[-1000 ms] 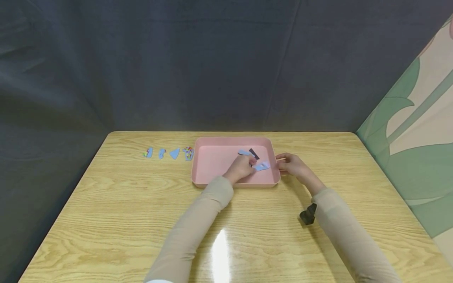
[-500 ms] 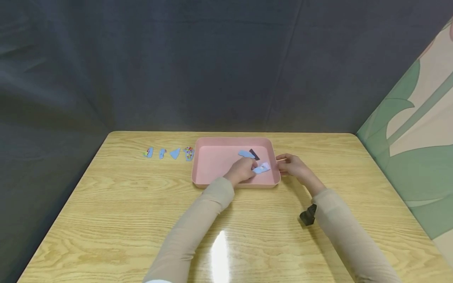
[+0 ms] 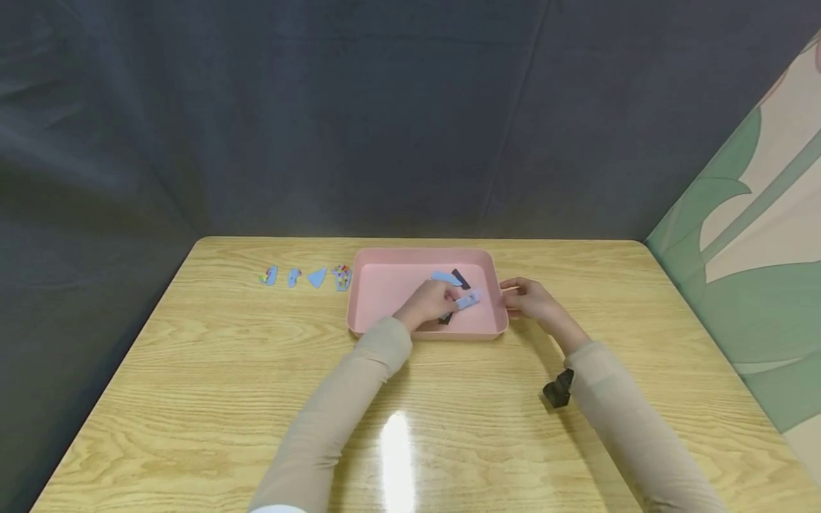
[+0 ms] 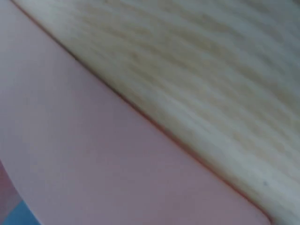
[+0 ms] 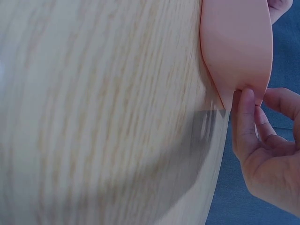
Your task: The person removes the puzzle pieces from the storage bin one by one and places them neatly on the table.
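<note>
Your left hand (image 3: 428, 303) is curling its fingers and pinching a light blue piece (image 3: 469, 300) by the end nearest you, inside the pink tray (image 3: 391, 292) toward its right side; whether the piece is touching the tray floor, you cannot tell. Your pinch is looking short, so the piece could be twisting loose if you turn quickly. Just below, a dark strip (image 3: 446, 318) is lying partly hidden by that hand, and a low sweep could be dragging it along. Farther back, a blue piece (image 3: 442, 277) and an upper dark strip (image 3: 460, 278) are lying close together, near enough for a knuckle to nudge. The tray's right wall is standing just past the held piece, so room is running tight that way, while the left half is offering more. Your right hand (image 3: 531, 298) is resting loosely extended fingers against that wall from outside, gripping nothing; pressing hard could be sliding the tray left into the patterned piece (image 3: 342, 278) sitting just beside its rim, in a row with three more pieces (image 3: 293, 278) on the surface (image 3: 192, 356), whose back edge is running close behind
</note>
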The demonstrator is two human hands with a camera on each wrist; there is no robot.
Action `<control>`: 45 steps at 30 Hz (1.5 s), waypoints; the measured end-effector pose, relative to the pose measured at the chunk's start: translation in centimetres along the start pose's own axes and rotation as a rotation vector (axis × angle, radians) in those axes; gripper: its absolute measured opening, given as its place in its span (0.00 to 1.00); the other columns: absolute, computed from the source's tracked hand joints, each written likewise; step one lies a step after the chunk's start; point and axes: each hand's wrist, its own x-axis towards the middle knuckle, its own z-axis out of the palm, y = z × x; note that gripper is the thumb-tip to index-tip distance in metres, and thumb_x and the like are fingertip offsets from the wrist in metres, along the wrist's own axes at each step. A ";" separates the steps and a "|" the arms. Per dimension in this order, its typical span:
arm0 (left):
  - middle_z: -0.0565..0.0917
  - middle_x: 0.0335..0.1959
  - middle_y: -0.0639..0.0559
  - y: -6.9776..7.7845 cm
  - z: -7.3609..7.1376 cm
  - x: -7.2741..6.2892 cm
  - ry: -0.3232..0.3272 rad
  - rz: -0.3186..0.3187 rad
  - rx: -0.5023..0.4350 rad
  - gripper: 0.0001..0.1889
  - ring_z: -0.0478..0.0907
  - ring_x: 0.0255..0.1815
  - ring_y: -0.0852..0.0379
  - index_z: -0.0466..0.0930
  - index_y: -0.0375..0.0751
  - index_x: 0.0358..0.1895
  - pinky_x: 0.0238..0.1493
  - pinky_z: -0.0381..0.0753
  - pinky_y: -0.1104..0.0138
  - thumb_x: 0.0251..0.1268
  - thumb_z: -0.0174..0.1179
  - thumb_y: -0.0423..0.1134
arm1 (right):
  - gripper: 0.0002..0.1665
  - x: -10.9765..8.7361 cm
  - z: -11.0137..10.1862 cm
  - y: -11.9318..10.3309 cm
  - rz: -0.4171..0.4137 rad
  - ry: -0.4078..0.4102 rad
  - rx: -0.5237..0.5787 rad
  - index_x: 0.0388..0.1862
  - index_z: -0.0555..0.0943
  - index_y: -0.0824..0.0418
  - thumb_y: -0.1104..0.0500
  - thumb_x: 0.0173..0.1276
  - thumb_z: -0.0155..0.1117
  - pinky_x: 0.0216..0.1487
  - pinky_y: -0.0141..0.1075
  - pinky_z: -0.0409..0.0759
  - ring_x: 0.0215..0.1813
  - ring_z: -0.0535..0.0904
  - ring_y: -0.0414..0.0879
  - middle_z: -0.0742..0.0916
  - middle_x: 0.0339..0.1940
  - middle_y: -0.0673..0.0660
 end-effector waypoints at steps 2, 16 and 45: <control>0.85 0.44 0.44 -0.3 -0.5 -0.1 0.028 -0.014 -0.030 0.11 0.80 0.46 0.53 0.82 0.36 0.48 0.48 0.80 0.68 0.67 0.57 0.36 | 0.30 0.2 0.0 0.1 0.003 0.002 -0.001 0.67 0.58 0.78 0.64 0.71 0.49 0.53 0.35 0.83 0.49 0.80 0.45 0.73 0.60 0.76; 0.82 0.50 0.42 -3.3 -5.3 -1.3 0.331 -0.082 -0.384 0.15 0.80 0.51 0.47 0.78 0.39 0.56 0.48 0.84 0.63 0.69 0.55 0.34 | 0.30 0.1 0.0 0.1 0.007 0.002 -0.006 0.67 0.58 0.77 0.64 0.71 0.50 0.54 0.36 0.83 0.50 0.80 0.46 0.73 0.60 0.75; 0.77 0.51 0.36 -15.3 -13.7 -9.4 0.700 -0.356 -0.529 0.20 0.75 0.25 0.73 0.71 0.26 0.60 0.37 0.83 0.79 0.65 0.53 0.25 | 0.30 -0.4 0.0 0.1 0.011 0.013 0.002 0.67 0.59 0.77 0.63 0.71 0.50 0.55 0.36 0.83 0.50 0.80 0.47 0.74 0.59 0.74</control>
